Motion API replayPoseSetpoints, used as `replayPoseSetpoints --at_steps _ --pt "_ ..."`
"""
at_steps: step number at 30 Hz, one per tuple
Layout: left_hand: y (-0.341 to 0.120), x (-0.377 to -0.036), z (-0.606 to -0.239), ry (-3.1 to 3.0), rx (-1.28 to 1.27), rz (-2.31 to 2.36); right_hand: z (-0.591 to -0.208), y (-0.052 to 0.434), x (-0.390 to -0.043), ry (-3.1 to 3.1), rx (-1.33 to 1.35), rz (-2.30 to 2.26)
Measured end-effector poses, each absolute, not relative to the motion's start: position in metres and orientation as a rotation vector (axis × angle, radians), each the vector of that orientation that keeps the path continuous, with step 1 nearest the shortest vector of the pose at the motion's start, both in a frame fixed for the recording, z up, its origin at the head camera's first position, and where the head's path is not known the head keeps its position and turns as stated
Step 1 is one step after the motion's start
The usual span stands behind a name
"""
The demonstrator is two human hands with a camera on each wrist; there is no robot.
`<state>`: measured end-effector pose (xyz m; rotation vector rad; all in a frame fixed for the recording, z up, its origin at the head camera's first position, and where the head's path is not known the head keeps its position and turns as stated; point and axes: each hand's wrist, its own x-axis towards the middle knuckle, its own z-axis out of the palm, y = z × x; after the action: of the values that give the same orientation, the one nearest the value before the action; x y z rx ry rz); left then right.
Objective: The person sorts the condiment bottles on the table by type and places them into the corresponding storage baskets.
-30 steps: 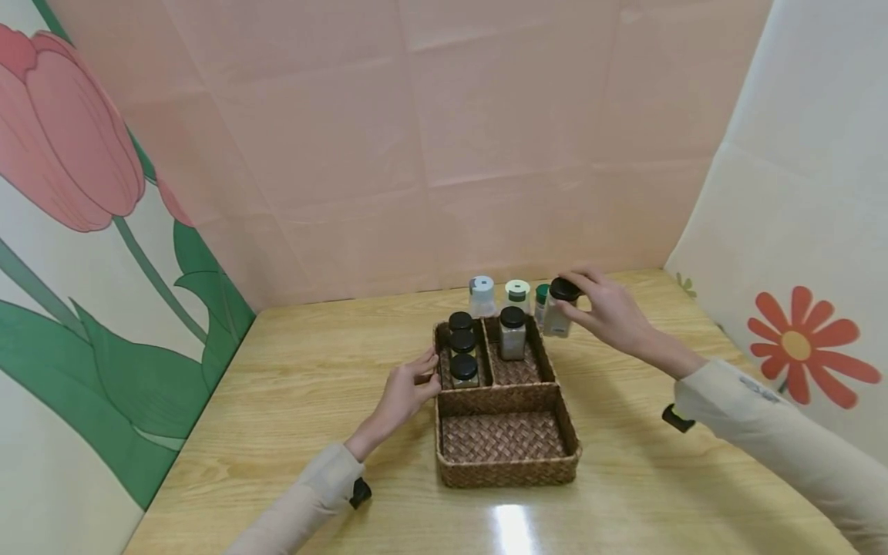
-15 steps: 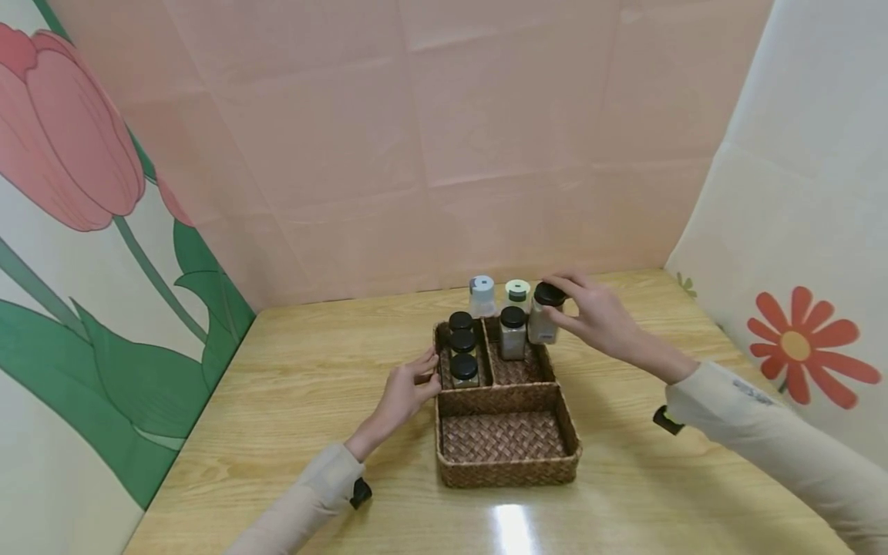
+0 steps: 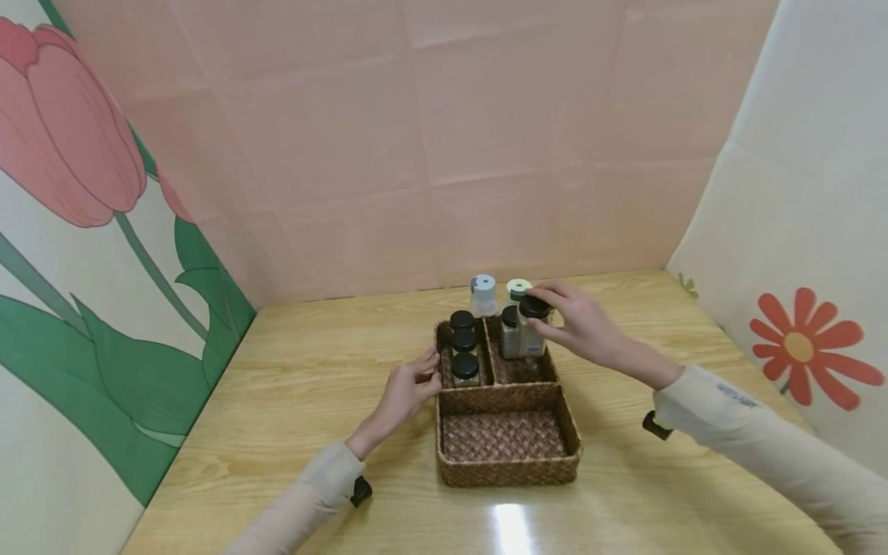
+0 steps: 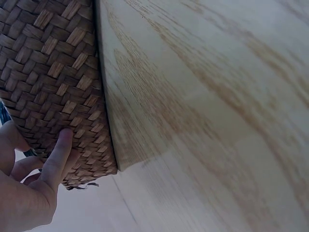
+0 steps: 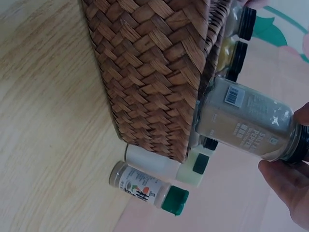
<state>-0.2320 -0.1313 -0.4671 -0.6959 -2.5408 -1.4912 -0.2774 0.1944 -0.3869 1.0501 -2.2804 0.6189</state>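
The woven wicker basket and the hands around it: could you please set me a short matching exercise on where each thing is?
Things:
1. left hand
2. clear black-lidded pepper jar
3. three small black-lidded jars
4. white-capped bottle

Places:
A. left rear basket compartment
B. on the wooden table behind the basket
C. gripped by the right hand
D. touching the woven wicker basket's left wall

Pairs: 1-D, 2-C, 3-A, 4-B

Head view: high, looks forward and down across the table (image 3: pixel 291 385) toward the back wall; takes in the whole basket (image 3: pixel 509 470). Left wrist view: very close, low at the tabletop, faces the basket's outer wall (image 4: pixel 53 82). Right wrist view: close, low, rolled sideways, faces the opposite wall (image 5: pixel 149 82). All three views share the basket.
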Motion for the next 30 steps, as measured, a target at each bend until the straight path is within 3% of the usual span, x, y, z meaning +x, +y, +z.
replayPoseSetpoints --at_steps 30 --pt "-0.132 -0.233 -0.469 -2.55 -0.692 -1.505 -0.421 0.185 -0.283 -2.407 1.089 0.666"
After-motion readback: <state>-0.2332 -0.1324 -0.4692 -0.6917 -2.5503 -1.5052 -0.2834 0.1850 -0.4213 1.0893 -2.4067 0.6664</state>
